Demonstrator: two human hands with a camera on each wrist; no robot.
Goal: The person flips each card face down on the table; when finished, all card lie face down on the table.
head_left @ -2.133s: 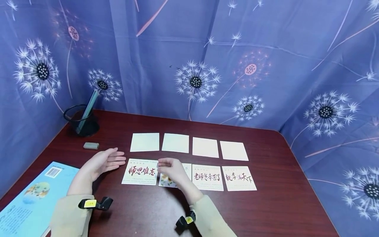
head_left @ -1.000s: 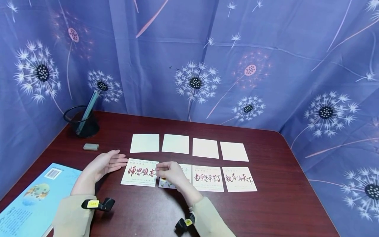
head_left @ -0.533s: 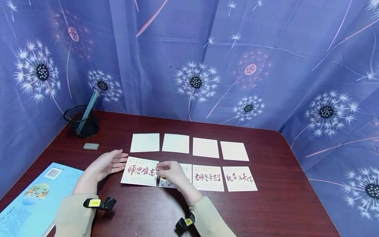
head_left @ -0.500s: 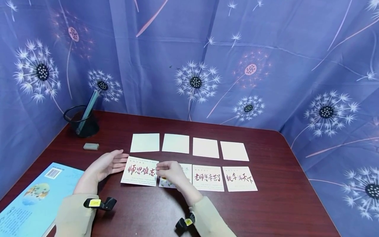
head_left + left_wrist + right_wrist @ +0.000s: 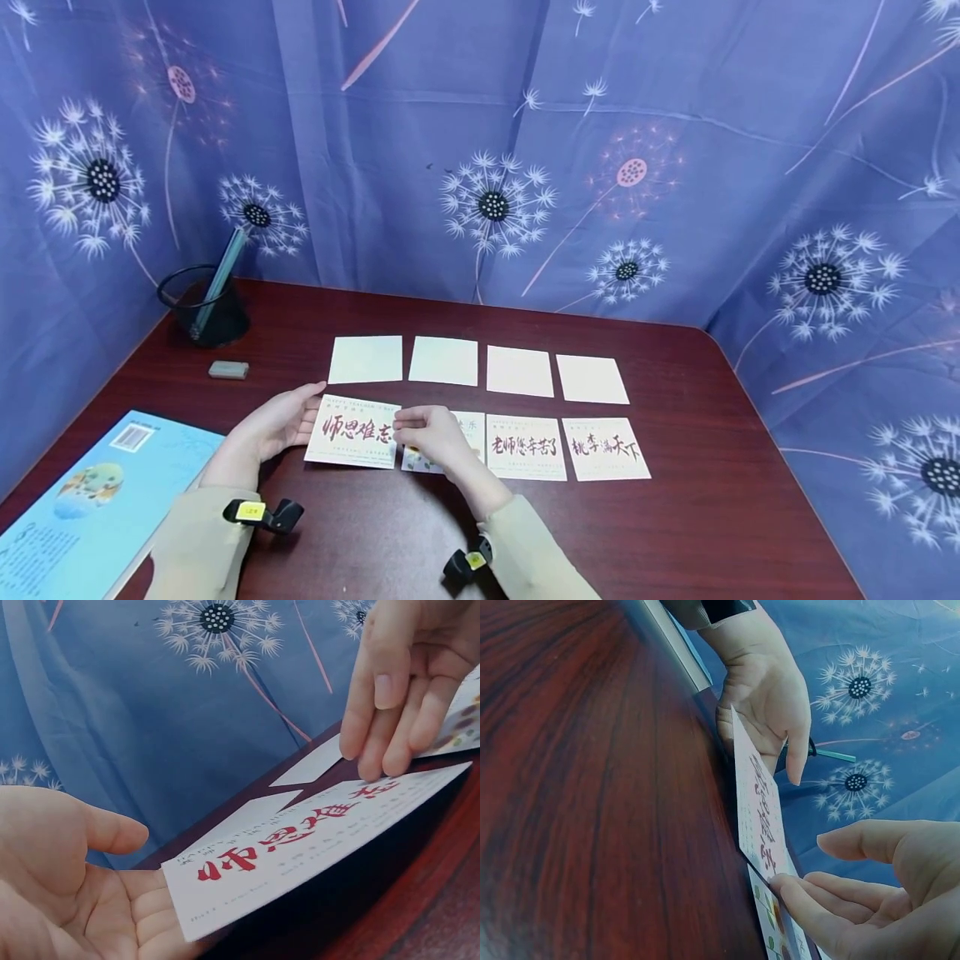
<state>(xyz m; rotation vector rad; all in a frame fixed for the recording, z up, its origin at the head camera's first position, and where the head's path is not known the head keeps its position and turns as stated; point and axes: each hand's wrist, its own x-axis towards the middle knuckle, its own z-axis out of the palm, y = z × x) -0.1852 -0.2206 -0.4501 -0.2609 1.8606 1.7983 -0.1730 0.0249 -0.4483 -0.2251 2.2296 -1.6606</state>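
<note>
A white card with red Chinese writing (image 5: pixel 352 433) is raised slightly off the table, its left edge higher in the wrist views. My left hand (image 5: pixel 285 421) has its fingers under the card's left edge, as the left wrist view shows; its thumb (image 5: pixel 116 831) stands apart above. At the card's right edge, my right hand (image 5: pixel 442 437) touches with its fingertips, and its thumb (image 5: pixel 851 844) is clear of the card. Beneath the right hand lies a card with sunflowers (image 5: pixel 415 461), partly hidden. Two more lettered cards, one (image 5: pixel 525 447) and another (image 5: pixel 606 450), lie to the right.
Several blank white cards (image 5: pixel 367 360) form a row behind the lettered ones. Left on the dark red table (image 5: pixel 675 533) are a blue book (image 5: pixel 97 492) partly under the left forearm, a grey eraser-like block (image 5: pixel 228 369) and a black pen holder (image 5: pixel 217 321). A blue curtain (image 5: pixel 390 208) hangs behind.
My left hand has moved right, its fingers passing from beside the left card to under its edge. That card has lifted slightly off the table. The right hand has barely shifted.
</note>
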